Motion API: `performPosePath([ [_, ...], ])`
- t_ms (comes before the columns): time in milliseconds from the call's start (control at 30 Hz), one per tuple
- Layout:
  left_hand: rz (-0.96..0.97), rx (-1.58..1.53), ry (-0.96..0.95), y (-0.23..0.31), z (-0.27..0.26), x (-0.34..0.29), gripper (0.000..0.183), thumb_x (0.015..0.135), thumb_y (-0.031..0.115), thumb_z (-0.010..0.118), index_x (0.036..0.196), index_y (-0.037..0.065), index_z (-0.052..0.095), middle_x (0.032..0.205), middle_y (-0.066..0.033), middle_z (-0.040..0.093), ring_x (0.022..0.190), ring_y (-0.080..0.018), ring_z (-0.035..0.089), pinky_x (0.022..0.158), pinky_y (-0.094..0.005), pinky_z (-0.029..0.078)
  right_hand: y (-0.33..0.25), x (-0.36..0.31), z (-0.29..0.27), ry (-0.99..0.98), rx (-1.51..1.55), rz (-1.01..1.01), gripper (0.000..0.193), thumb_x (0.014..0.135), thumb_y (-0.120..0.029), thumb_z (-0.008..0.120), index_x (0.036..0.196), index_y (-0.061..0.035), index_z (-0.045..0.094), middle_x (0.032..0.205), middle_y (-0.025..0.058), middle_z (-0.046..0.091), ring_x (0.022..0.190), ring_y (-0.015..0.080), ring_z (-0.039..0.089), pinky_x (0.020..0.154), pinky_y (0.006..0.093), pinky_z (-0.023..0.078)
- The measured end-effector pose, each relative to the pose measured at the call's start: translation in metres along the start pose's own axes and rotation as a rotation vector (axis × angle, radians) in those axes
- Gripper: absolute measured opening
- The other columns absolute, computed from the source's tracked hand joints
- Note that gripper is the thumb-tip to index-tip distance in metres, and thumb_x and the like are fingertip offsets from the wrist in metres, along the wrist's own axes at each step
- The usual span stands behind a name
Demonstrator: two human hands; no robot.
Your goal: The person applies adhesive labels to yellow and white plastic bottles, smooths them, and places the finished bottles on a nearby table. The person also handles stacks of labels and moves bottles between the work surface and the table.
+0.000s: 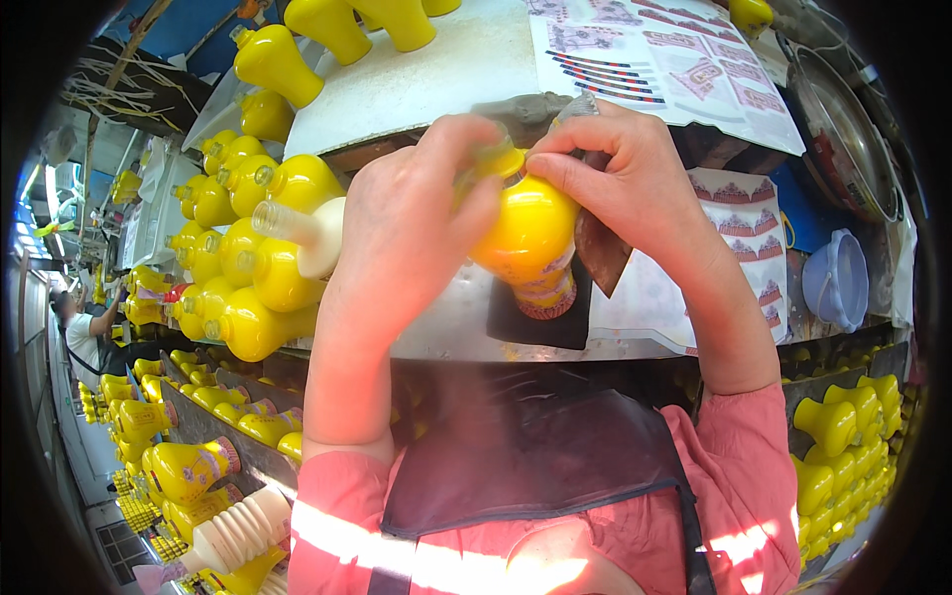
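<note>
Landmark: dark pad (508,329), lying on the metal-grey worktable (436,322).

Item 1: yellow vase (531,228), glossy, over the pad, its foot showing against it, its neck pointing away from the wearer. Printed pink and purple bands near the foot. Whether the foot rests on the pad cannot be told.

Item 2: left hand (407,208), beyond the pad and to its left. Fingers curled about the vase's neck and shoulder, blurred; firmness of grip cannot be told.

Item 3: right hand (630,164), beyond the pad and to its right. Thumb and index fingertip drawn together at the neck; anything pinched between them is hidden.

Item 4: brown pointed piece (603,253), just right of the pad, below the right hand; kind unclear.

Item 5: sheet of pink decals (739,223), right of the pad; farther right, 1 pale blue bucket (836,283).

Item 6: white printed sheet (684,69), well beyond the pad, bearing dark strips (605,77).

Item 7: grouped yellow vases (253,322), left of the pad, beside 1 cream vase (322,238).
</note>
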State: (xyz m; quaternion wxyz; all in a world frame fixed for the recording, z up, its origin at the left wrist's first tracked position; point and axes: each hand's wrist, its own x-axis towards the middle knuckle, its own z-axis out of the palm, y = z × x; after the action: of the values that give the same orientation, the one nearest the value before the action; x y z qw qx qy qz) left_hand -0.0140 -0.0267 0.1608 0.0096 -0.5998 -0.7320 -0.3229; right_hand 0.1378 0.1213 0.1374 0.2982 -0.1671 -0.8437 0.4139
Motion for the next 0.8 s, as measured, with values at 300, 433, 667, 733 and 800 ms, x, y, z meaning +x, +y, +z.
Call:
performPosePath([
  [300, -0.033, -0.027, -0.010, 0.000, -0.001, -0.002, 0.030, 0.084, 0.003, 0.071, 0.113, 0.004, 0.066, 0.089, -0.0118, 0.072, 0.083, -0.0208, 0.070, 0.078, -0.0311, 0.054, -0.001, -0.001, 0.000, -0.003, 0.004, 0.001, 0.020, 0.083, -0.022, 0.070, 0.089, -0.0046, 0.078, 0.078, 0.0171, 0.069, 0.073, 0.0294, 0.068, 0.068, 0.0367, 0.052],
  [433, -0.012, -0.081, -0.005, 0.000, -0.003, -0.002, 0.028, 0.086, 0.003, 0.069, 0.114, 0.002, 0.065, 0.090, -0.0094, 0.072, 0.082, -0.0165, 0.068, 0.077, -0.0299, 0.053, -0.002, 0.002, -0.002, -0.050, 0.029, 0.044, 0.020, 0.082, -0.021, 0.074, 0.089, -0.0024, 0.077, 0.078, 0.0127, 0.068, 0.069, 0.0215, 0.066, 0.065, 0.0318, 0.051],
  [667, -0.163, -0.413, -0.112, -0.004, -0.011, -0.004, 0.017, 0.097, 0.004, 0.063, 0.113, -0.001, 0.066, 0.102, -0.0038, 0.070, 0.091, -0.0090, 0.062, 0.082, -0.0252, 0.050, -0.012, 0.008, -0.009, -0.136, -0.035, 0.079, 0.023, 0.078, -0.020, 0.081, 0.086, 0.0003, 0.073, 0.073, 0.0044, 0.065, 0.057, 0.0065, 0.058, 0.053, 0.0251, 0.045],
  [733, -0.194, -0.521, -0.131, -0.008, -0.008, -0.003, 0.014, 0.098, 0.004, 0.064, 0.110, -0.001, 0.066, 0.105, -0.0038, 0.070, 0.093, -0.0085, 0.062, 0.084, -0.0245, 0.050, -0.017, 0.007, -0.005, -0.127, -0.097, 0.067, 0.026, 0.077, -0.022, 0.082, 0.085, 0.0005, 0.072, 0.074, 0.0061, 0.065, 0.057, 0.0083, 0.058, 0.054, 0.0267, 0.045],
  [800, -0.191, -0.645, -0.105, -0.013, -0.002, 0.001, 0.016, 0.094, 0.008, 0.067, 0.108, -0.001, 0.068, 0.096, -0.0062, 0.072, 0.088, -0.0117, 0.066, 0.081, -0.0273, 0.053, -0.022, 0.004, 0.000, -0.072, -0.201, 0.010, 0.029, 0.076, -0.024, 0.082, 0.086, 0.0003, 0.070, 0.075, 0.0079, 0.064, 0.057, 0.0104, 0.058, 0.055, 0.0282, 0.045],
])
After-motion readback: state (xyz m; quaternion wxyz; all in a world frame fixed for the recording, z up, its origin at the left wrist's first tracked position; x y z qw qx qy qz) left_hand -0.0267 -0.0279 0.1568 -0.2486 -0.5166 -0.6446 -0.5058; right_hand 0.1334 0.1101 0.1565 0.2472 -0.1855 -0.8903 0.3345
